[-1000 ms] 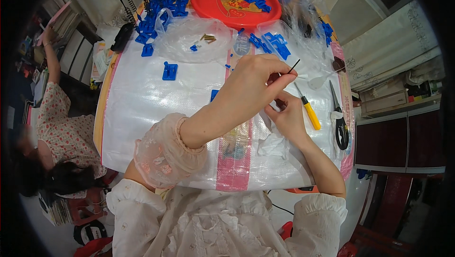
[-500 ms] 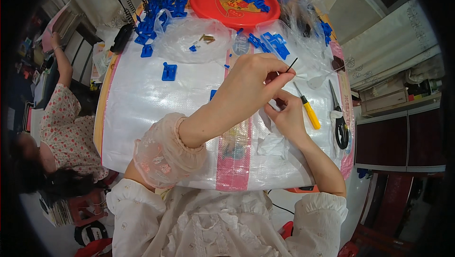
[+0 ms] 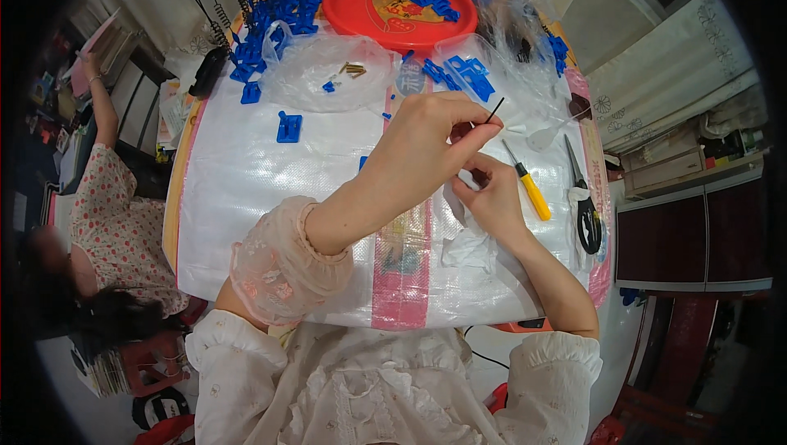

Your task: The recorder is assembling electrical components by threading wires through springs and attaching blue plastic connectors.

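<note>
Over the right half of the table, my left hand [image 3: 430,133] is closed, thumb and forefinger pinching a thin black rod [image 3: 497,107] that points up and to the right. Just below it is my right hand [image 3: 498,199], its fingers bent together; whatever they hold is hidden. A yellow-handled screwdriver [image 3: 534,194] lies right of my right hand, and a crumpled white tissue [image 3: 469,250] is beneath it. To the left, a small blue plastic base [image 3: 288,127] rests on the white sheet. My left forearm mostly covers another blue piece [image 3: 363,162].
Black-handled scissors [image 3: 588,222] and a pale spoon [image 3: 541,140] lie at the right. Brass pins [image 3: 353,70] sit on a clear bag [image 3: 307,88]. Behind are a red tray [image 3: 348,18], blue parts [image 3: 470,76] and blue stands with black springs [image 3: 283,14]. Another person [image 3: 123,223] is at the left.
The whole view has shifted slightly. Both hands keep nearly the same pose, and the black rod is still pinched in my left hand.
</note>
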A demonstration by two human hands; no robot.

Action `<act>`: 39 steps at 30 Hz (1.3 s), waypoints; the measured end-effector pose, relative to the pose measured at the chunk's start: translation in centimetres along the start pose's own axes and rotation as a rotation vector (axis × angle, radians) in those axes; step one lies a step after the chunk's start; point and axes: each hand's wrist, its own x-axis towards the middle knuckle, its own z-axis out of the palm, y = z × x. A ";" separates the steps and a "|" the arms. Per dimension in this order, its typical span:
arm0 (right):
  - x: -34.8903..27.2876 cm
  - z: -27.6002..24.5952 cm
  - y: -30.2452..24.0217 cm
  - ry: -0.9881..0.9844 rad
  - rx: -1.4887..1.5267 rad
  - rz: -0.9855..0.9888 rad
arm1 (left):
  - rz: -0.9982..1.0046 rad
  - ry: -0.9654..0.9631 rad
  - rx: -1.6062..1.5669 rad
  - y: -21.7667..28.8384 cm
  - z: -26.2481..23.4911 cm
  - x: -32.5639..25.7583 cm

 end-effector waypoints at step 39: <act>-0.1 -6.9 -5.9 -0.047 -0.056 -0.136 | 0.022 -0.007 -0.022 0.0 -0.1 0.1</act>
